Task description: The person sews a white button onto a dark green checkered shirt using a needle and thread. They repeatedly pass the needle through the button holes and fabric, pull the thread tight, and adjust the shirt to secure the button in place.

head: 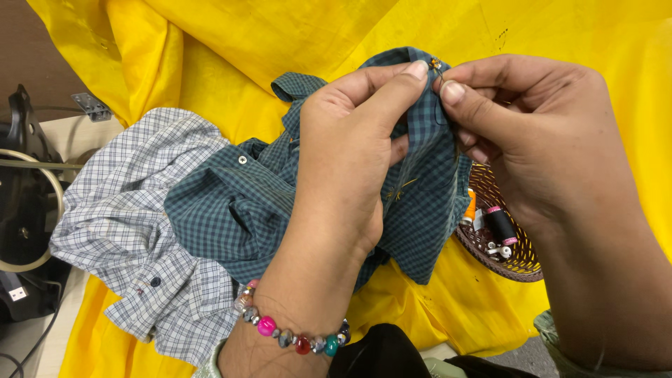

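Green checked shirt (238, 210) hung mid-frame over yellow cloth (280, 42); left hand (350, 154) and right hand (532, 133) fingers pinched its upper edge shut; basket (521, 266) close lower right.

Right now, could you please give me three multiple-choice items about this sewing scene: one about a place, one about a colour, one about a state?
1. Where is the woven basket?
A. under the right hand
B. on the grey checked shirt
C. beside the black machine

2. What colour is the cloth under everything?
A. red
B. yellow
C. white

3. How is the green checked shirt held?
A. lying untouched
B. by one hand
C. pinched by both hands

Answers:
1 A, it shows below the right hand.
2 B, yellow folds surround the shirts.
3 C, the left hand and right hand grip its edge.
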